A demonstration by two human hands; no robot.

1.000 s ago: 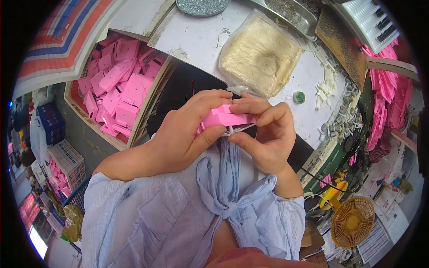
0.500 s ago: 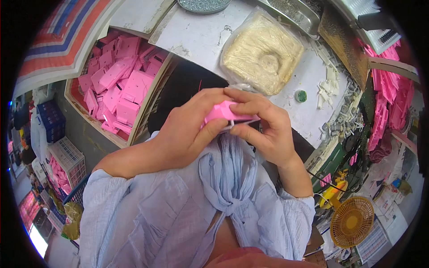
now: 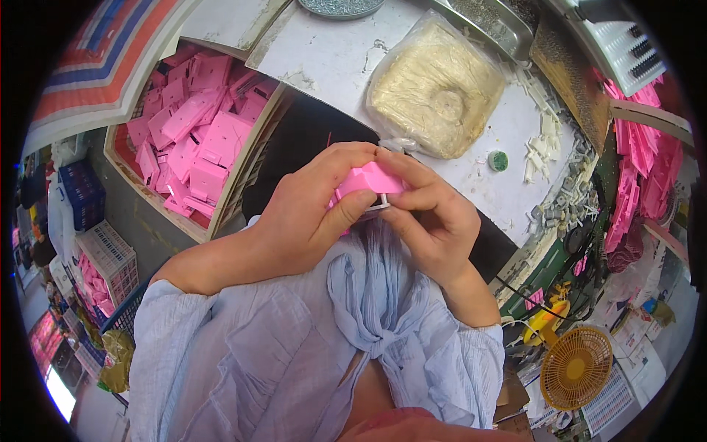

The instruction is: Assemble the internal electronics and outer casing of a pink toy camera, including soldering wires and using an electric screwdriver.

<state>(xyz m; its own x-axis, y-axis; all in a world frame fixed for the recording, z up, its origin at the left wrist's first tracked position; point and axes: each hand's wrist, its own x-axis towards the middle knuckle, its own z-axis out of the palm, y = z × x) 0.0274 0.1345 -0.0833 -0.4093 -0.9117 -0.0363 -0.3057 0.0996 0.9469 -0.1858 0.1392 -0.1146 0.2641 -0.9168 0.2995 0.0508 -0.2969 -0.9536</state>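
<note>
A pink plastic casing [image 3: 373, 177] is held between my two hands, above my lap at the table's near edge. Fingers and thumb of my left hand [image 3: 313, 188] wrap round its left side. My right hand [image 3: 434, 210] pinches at its right side, thumb and fingertips close to a small pale piece [image 3: 383, 200] that shows at the casing's lower edge. What that piece is cannot be made out. Much of the casing is hidden behind my fingers.
Pink plastic parts fill a wooden drawer [image 3: 227, 141] at left. Beyond my hands lies a plastic-wrapped yellowish block [image 3: 434, 88], with a small green round item [image 3: 498, 160] beside it. White pieces [image 3: 543, 147] and grey pieces [image 3: 563, 199] are heaped at right, near an orange fan [image 3: 577, 368].
My right fingers have closed in along the casing's right side, and its thin projecting edge there no longer shows. My right forearm has shifted slightly left. My left hand keeps its grip.
</note>
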